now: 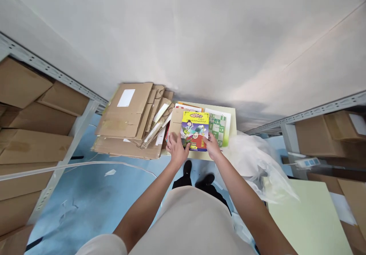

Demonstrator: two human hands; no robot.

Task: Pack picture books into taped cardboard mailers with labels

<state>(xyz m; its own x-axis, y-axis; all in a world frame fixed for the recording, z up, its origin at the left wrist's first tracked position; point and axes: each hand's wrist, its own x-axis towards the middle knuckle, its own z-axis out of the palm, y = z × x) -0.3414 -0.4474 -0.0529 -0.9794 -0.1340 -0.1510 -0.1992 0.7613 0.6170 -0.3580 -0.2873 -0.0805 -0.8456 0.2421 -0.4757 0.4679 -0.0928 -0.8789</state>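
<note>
A colourful cartoon-covered book [195, 127], yellow at the top with purple and red below, is held over a small pale table [233, 119]. My left hand [177, 148] grips its lower left side, thumb on the cover. At its lower right edge, my right hand [212, 146] is closed on the same book, thumb on top. Behind the book, toward the left, shows a piece of brown cardboard [175, 118]. A green-and-white patterned book [219, 125] lies to the right on the table. Other printed items are partly hidden underneath.
Flattened cardboard boxes [128, 114] are stacked at the left of the table. Clear plastic wrap [254, 159] hangs at its right, near another pale green tabletop [305, 205]. Shelves with brown boxes [37, 144] flank both sides. A wall [177, 37] rises behind.
</note>
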